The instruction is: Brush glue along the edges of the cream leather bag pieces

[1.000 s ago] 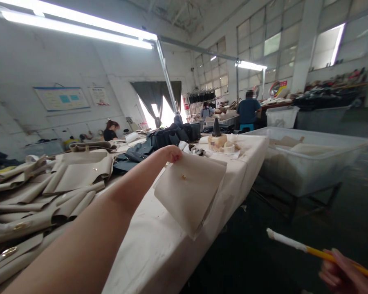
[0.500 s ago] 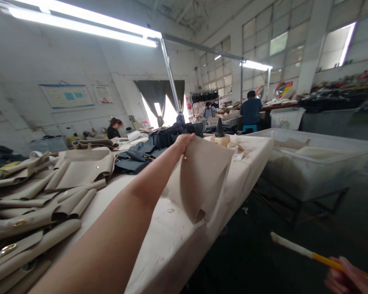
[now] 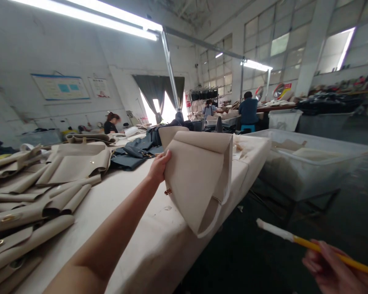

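Head view: your left hand (image 3: 159, 165) grips the folded beige piece (image 3: 199, 179) by its left edge, lifted at frame centre over the worktop (image 3: 135, 228). Your right hand (image 3: 331, 271), lower right, is closed round a brush (image 3: 294, 239) (white tip toward the piece, well apart). You seem to be presenting the piece; bringing them together calls for closing that gap, with the piece held steady.
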The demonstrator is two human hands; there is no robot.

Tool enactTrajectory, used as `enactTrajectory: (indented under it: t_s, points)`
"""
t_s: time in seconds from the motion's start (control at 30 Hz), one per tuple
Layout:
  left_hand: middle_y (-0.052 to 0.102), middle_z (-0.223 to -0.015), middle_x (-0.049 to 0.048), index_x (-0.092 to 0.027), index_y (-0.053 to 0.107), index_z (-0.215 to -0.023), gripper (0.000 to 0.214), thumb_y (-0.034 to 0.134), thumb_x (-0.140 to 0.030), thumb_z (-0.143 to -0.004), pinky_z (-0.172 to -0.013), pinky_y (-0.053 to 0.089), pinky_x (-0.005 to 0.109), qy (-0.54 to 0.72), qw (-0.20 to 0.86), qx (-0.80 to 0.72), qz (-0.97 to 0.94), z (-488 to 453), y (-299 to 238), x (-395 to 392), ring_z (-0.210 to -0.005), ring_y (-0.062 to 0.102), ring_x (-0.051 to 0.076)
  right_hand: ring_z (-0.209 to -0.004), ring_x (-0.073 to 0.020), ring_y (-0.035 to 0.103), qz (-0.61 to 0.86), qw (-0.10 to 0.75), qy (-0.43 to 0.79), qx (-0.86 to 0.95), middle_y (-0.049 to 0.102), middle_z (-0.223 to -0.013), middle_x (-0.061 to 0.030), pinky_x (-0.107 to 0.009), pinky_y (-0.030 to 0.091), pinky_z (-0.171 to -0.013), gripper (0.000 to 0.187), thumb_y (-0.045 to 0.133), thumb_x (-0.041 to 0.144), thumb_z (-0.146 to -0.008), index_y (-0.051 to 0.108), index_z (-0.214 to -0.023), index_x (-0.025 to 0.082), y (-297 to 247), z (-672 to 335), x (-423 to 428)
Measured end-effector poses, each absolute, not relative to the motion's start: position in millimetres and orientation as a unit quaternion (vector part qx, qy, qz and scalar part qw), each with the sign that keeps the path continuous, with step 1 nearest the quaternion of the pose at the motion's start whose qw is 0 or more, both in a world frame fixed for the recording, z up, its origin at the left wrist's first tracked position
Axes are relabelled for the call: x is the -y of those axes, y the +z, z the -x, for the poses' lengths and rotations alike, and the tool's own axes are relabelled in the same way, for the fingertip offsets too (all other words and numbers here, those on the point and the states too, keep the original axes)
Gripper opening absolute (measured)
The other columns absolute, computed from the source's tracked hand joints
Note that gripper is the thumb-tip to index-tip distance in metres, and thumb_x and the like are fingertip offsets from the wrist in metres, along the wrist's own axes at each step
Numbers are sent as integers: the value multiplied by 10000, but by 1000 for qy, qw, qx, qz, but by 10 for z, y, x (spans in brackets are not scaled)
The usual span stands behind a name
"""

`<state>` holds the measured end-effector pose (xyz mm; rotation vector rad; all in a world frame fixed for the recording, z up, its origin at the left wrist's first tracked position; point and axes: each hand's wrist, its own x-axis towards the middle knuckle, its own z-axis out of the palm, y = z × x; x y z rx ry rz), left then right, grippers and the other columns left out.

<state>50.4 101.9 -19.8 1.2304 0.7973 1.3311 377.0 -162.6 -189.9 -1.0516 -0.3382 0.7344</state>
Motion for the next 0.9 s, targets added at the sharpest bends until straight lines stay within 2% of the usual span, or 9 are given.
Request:
enactTrajectory:
  t_s: [0.13, 0.27, 0.43, 0.57, 0.7, 0.9]
  points:
    - [714, -731, 48, -157, 628, -885, 341, 694, -442, -709, -598, 543, 289, 546, 576, -346, -500, -434, -467, -961, -628, 672, 191, -543, -121, 527, 509, 780, 311, 191, 590, -584, -48, -178, 486, -486, 410, 854, 502, -501, 669, -658, 171, -1498, -3472, 1508]
    - [717, -721, 57, -148, 628, -879, 347, 695, -443, -709, -599, 550, 298, 539, 592, -347, -490, -393, -570, -935, -619, 677, 201, -553, -154, 574, 520, 738, 235, 360, 624, -621, -53, -214, 504, -492, 372, 769, 513, -661, 671, -789, 178, -1364, -3231, 1396]
    - [719, -722, 64, -148, 635, -881, 365, 711, -451, -691, -596, 548, 312, 527, 617, -344, -474, -389, -735, -913, -616, 678, 211, -601, -167, 614, 557, 629, 45, 541, 639, -717, -43, -258, 529, -568, 247, 597, 422, -854, 648, -896, 184, -1399, -3080, 1182]
    - [716, -707, 66, -141, 641, -861, 389, 736, -462, -661, -601, 550, 319, 514, 636, -341, -464, -380, -875, -937, -591, 673, 207, -620, -163, 633, 539, 581, -36, 608, 644, -741, -29, -255, 531, -602, 198, 544, 370, -898, 635, -913, 195, -1459, -3020, 994]
    - [729, -768, 88, -138, 656, -863, 374, 726, -454, -675, -681, 559, 347, 509, 646, -341, -455, -375, -977, -979, -663, 692, 232, -633, -164, 640, 528, 547, -67, 646, 650, -756, -26, -252, 529, -608, 169, 527, 337, -915, 625, -922, 199, -1516, -2980, 965]
    - [732, -820, 102, -132, 661, -911, 362, 734, -391, -669, -759, 562, 372, 528, 652, -313, -446, -393, -937, -1016, -771, 699, 263, -676, -174, 646, 527, 556, -130, 630, 655, -794, -38, -272, 529, -647, 143, 548, 308, -908, 619, -957, 194, -1452, -2974, 972]
